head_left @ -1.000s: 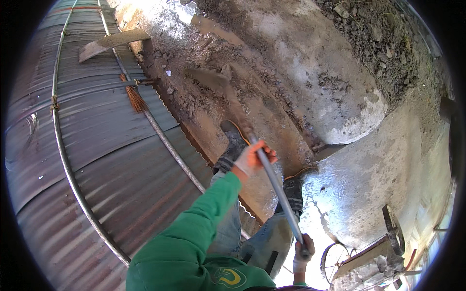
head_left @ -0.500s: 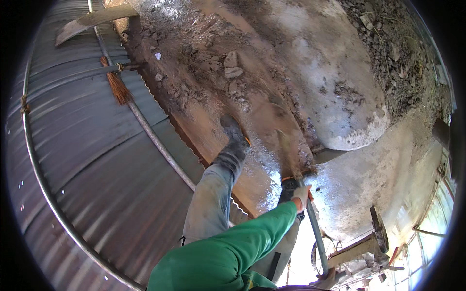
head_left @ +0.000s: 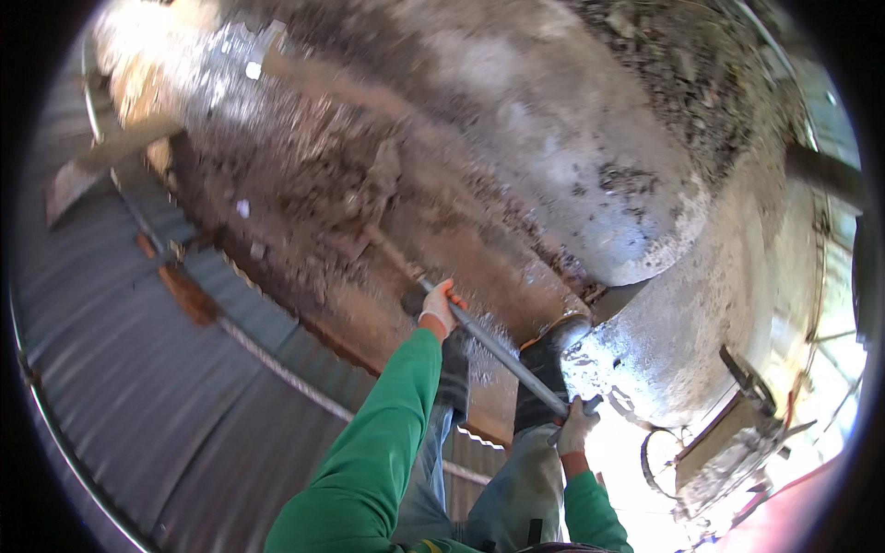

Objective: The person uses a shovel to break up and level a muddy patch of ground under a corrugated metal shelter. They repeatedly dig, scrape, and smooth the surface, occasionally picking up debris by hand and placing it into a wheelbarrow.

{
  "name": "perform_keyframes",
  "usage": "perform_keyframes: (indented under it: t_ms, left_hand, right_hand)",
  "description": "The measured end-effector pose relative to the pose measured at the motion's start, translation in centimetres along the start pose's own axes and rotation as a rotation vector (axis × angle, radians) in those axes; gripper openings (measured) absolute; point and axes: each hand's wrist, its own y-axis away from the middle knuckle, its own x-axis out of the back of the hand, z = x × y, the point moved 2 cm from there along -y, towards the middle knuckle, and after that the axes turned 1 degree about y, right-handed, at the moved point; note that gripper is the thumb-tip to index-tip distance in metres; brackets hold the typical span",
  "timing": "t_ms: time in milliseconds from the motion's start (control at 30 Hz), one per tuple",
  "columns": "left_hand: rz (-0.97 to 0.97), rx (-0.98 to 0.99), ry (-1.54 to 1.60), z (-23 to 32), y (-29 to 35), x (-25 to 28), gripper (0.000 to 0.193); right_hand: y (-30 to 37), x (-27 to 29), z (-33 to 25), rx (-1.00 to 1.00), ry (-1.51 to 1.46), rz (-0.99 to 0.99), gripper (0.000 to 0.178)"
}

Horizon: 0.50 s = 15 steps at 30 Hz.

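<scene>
My left hand [head_left: 440, 309], in a pale glove with a green sleeve, grips the upper part of a long grey tool handle [head_left: 502, 352]. My right hand [head_left: 577, 425], also gloved, holds the same handle at its lower end. The handle runs up and left into a pile of brown dirt and rubble [head_left: 332, 212]; its head is blurred and buried there. My legs in grey trousers and dark boots [head_left: 544, 369] stand just below the handle.
A corrugated metal sheet [head_left: 157, 405] with thin metal rods lies on the left. Pale wet concrete or mortar [head_left: 636, 184] spreads to the right of the dirt. A wheeled metal frame [head_left: 728, 442] stands at the lower right.
The view has swung and blurred. My left hand has risen along the handle and both hands have pushed the tool up and left into the dirt pile.
</scene>
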Motion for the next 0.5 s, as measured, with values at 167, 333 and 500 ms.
perform_keyframes:
  t_ms: [167, 333, 500]
  left_hand:
    - [0.039, -0.096, 0.035, 2.4, 0.8, -0.3, 0.034]
    - [-0.026, -0.262, -0.069, 1.1, 9.5, -0.1, 0.035]
    - [0.027, -0.265, -0.030, -4.4, 17.1, -0.4, 0.031]
  right_hand:
    - [-5.1, -2.0, -0.2, 0.064, 0.032, -0.054, 0.045]
    - [-3.3, 3.0, -0.8, 0.069, -0.078, -0.178, 0.042]
    - [-1.6, 12.6, -0.9, -0.015, -0.007, -0.178, 0.065]
